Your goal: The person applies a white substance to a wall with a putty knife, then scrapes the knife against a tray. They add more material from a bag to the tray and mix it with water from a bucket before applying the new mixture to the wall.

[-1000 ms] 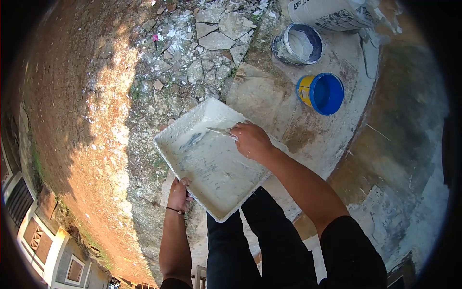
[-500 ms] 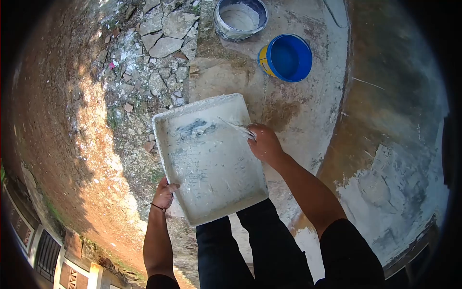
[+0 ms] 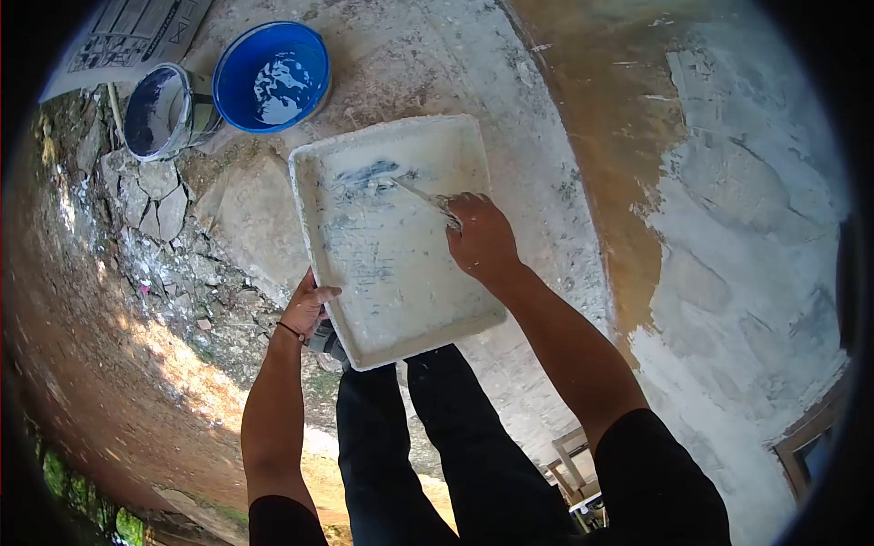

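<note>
A shallow, off-white rectangular tray (image 3: 414, 296) smeared with pale residue is held in front of my legs. My left hand (image 3: 309, 307) grips its left side, the thumb over the rim and the fingers underneath. Closed round a whitish-coated putty knife (image 3: 421, 193), my right hand (image 3: 481, 237) is over the tray's right side. The blade looks thin from this angle and points up and left, its tip at a dark, scraped patch near the tray's far end. Most of the knife's handle is hidden in my fist.
A blue bucket (image 3: 320, 91) with whitish liquid stands beyond the tray, beside a dark bucket (image 3: 189, 114) coated in pale material. A printed sack (image 3: 137, 41) lies at upper left. Broken slabs (image 3: 157, 196) cover the ground there. A partly plastered wall (image 3: 728, 209) rises at right.
My view has turned and shifted right, so the buckets appear farther left and the wall fills more. The putty knife's tip has moved left across the tray to the dark patch.
</note>
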### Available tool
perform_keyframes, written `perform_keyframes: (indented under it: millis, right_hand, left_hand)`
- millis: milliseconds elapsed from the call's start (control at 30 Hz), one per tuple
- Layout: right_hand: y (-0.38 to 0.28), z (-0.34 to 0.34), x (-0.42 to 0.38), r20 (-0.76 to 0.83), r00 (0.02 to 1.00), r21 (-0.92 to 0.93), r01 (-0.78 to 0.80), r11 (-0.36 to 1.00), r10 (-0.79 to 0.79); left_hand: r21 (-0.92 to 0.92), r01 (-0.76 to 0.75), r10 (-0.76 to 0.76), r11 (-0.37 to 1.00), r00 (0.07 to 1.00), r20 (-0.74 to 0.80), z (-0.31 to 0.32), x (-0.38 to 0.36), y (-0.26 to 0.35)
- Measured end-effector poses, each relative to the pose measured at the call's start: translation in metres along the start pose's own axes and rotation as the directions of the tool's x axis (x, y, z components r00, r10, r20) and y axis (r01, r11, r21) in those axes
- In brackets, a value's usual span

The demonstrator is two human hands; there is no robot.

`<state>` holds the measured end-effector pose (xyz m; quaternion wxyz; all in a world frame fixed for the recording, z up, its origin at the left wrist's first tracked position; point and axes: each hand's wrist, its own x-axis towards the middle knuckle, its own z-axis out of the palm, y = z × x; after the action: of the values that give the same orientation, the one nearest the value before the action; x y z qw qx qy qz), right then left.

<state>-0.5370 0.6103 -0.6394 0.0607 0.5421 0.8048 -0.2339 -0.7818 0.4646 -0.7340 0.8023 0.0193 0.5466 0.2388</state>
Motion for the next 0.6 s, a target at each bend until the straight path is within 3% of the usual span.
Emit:
perform_keyframes:
  millis: [67, 200, 233, 433, 467, 600]
  right_hand:
    - [0.023, 0.001, -0.007, -0.051, 0.998, 0.017, -0.030, 0.999, 0.031]
    - [0.059, 0.002, -0.021, -0.146, 0.982, 0.048, -0.113, 0.992, 0.119]
    - [0.026, -0.020, 0.009, -0.021, 0.971, 0.014, -0.237, 0.971, 0.238]
    - [0.075, -0.008, -0.006, -0.061, 0.950, 0.143, -0.295, 0.945, 0.306]
    - [0.060, -0.019, 0.008, -0.004, 0.922, 0.127, -0.384, 0.914, 0.388]
    - [0.085, 0.000, 0.011, -0.110, 0.921, 0.166, -0.353, 0.921, 0.373]
  left_hand:
    - [-0.060, -0.051, 0.048, 0.997, 0.998, -0.048, 0.025, 0.025, -0.001]
    - [0.022, -0.137, 0.136, 0.990, 0.991, 0.007, 0.052, 0.068, 0.005]
    - [-0.006, 0.029, -0.028, 1.000, 0.997, 0.067, 0.030, 0.065, 0.042]
    - [0.114, 0.008, -0.019, 0.993, 0.995, 0.100, 0.045, 0.105, 0.065]
    - [0.127, 0.102, -0.118, 0.987, 0.985, 0.125, 0.030, 0.106, 0.081]
    - [0.282, 0.126, -0.155, 0.951, 0.984, 0.082, 0.028, 0.120, 0.097]
